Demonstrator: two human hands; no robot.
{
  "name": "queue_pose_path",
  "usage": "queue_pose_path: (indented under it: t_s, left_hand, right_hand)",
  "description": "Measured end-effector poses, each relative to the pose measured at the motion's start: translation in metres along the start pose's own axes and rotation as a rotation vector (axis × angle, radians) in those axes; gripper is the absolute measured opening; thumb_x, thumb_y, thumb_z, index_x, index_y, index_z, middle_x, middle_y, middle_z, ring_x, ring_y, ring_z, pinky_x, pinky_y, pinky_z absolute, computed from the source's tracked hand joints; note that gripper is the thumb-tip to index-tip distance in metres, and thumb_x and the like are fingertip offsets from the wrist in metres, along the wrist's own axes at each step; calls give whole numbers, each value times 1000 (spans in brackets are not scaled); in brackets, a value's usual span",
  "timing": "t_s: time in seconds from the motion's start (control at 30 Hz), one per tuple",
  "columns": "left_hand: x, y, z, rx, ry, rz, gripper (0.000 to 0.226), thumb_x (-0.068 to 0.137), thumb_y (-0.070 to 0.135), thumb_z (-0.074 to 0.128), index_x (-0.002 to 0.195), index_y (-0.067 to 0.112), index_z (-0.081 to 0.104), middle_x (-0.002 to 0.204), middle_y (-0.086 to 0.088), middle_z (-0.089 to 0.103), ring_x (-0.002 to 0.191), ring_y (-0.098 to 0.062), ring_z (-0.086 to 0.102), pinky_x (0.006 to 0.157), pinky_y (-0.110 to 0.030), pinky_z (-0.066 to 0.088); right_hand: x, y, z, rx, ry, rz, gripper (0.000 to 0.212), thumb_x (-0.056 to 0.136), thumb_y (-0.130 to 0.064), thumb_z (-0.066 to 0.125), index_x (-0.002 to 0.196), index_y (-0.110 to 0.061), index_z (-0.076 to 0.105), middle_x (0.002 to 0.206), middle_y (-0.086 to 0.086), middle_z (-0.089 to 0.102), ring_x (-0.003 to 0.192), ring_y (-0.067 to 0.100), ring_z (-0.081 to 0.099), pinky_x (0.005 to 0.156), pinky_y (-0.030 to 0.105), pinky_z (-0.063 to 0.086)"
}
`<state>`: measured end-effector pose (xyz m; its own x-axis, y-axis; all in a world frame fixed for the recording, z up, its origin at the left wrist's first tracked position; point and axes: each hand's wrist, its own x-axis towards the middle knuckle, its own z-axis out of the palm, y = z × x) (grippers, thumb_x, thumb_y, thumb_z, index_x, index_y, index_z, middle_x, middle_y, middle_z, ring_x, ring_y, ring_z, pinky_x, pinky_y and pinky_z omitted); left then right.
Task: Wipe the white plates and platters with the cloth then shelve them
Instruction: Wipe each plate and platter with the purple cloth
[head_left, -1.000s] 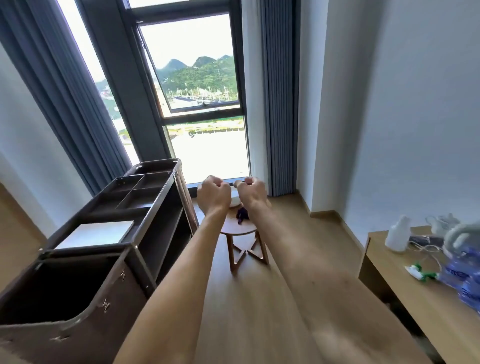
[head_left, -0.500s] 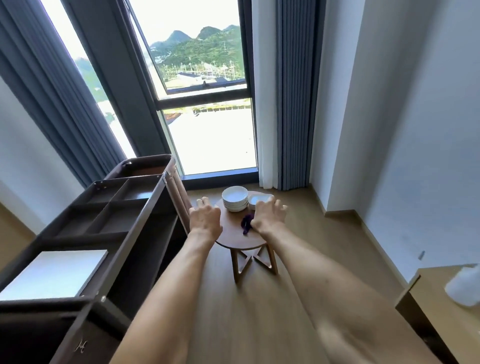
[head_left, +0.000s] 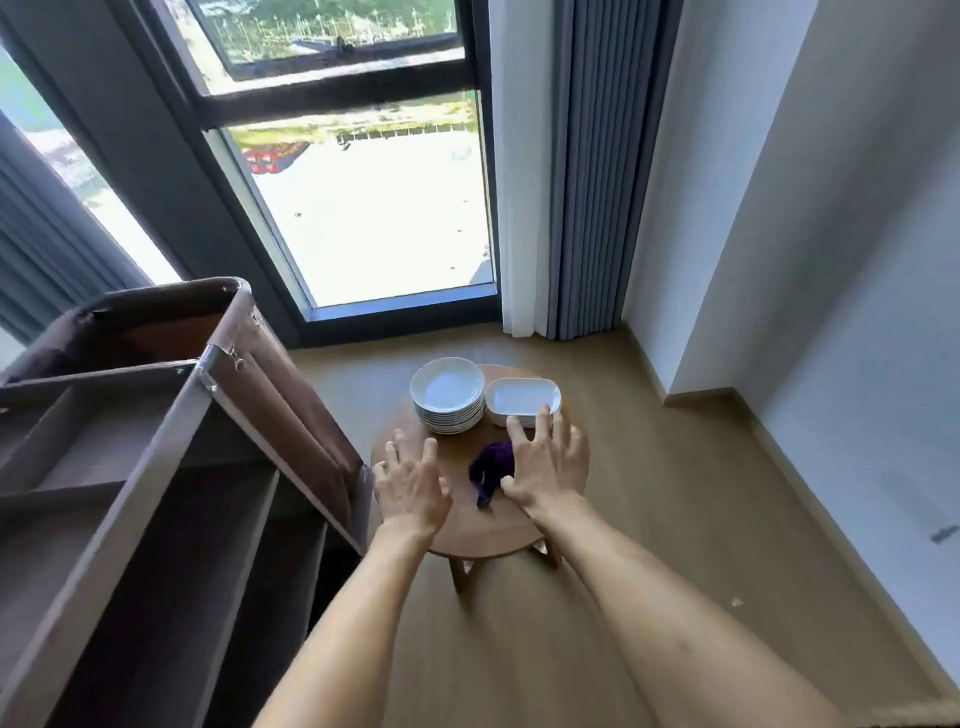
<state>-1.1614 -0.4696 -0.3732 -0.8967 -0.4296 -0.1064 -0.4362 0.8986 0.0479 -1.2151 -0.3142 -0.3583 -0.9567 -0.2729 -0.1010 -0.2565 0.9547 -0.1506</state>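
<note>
Your head camera is looking forward and steeply down from standing height, with both bare forearms reaching away from the lens. It is facing the window (head_left: 374, 208) and the room corner. The round stool (head_left: 467, 525) is sitting mid-frame, well below you, under your fingers. Only this one view is showing, and its wide angle is bending the shelf unit (head_left: 130, 467) at the left edge.

Bright daylight pours through a tall dark-framed window (head_left: 363, 208) with grey curtains (head_left: 587, 166), onto wood flooring (head_left: 675, 493) beside white walls (head_left: 831, 208).
</note>
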Motion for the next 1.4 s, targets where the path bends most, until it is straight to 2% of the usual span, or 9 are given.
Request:
queue_pose_path:
  t_s: [0.1,0.33,0.5,0.63,0.8,1.0,1.1,1.27,1.4]
  left_hand:
    - [59,0,39,-15,-67,-30,53,99,36,52,148,22,39,162,-24,24,148,-36,30,111,-45,37]
    - [170,5,114,-39,-202,-57,64,100,31,50,158,22,25,168,-23,12,154,-35,20,117,-45,30]
    - [247,12,162,-271,-225,-147,64,101,30,51,158,20,26,164,-21,25,144,-36,37,110,-46,38]
    - [298,12,208,-400,-97,-150,56,98,23,57,151,14,39,152,-14,41,132,-34,51,101,-47,47]
    - [340,6,254,-393,128,-82,50,96,14,61,144,9,49,157,-23,34,141,-40,39,107,-53,42]
    - [388,-7,295,-428,251,-48,52,101,24,54,151,16,43,166,-20,21,148,-41,29,113,-57,35]
    - [408,-13,302,-519,339,-147,52,98,23,54,149,15,43,166,-17,23,147,-38,31,110,-53,38]
    - [441,-29,309,-745,442,-249,56,92,13,57,147,6,43,148,-16,51,132,-37,49,102,-44,41]
    - [449,-36,320,-797,515,-237,50,91,7,58,140,4,51,138,-17,59,125,-37,56,100,-39,43]
  right_hand:
    - [59,6,40,96,-97,62,79,85,-36,68,153,-26,29,163,21,15,146,34,25,113,45,31]
    - [178,12,124,83,-277,59,82,86,-37,67,155,-26,22,164,23,7,147,36,20,115,47,26]
    - [248,9,192,117,-348,61,71,88,-31,63,151,-21,29,161,23,17,144,37,27,114,47,29]
    - [284,1,255,163,-373,60,60,88,-29,59,143,-19,38,147,18,34,135,35,38,112,46,31]
    - [318,0,316,134,-291,-24,38,92,-30,53,127,-16,53,130,13,52,121,33,48,106,43,35]
    - [349,4,375,122,-290,3,47,96,-44,42,121,-11,64,133,16,51,124,34,45,102,47,37]
    - [358,2,387,135,-209,11,47,95,-45,42,115,-11,66,126,16,58,119,35,51,95,45,42]
    - [382,2,400,145,-50,-72,42,89,-44,44,95,-10,69,96,16,71,93,37,67,71,38,43]
    - [392,2,413,137,57,-112,39,89,-42,46,94,-11,71,97,16,72,92,38,68,74,38,49]
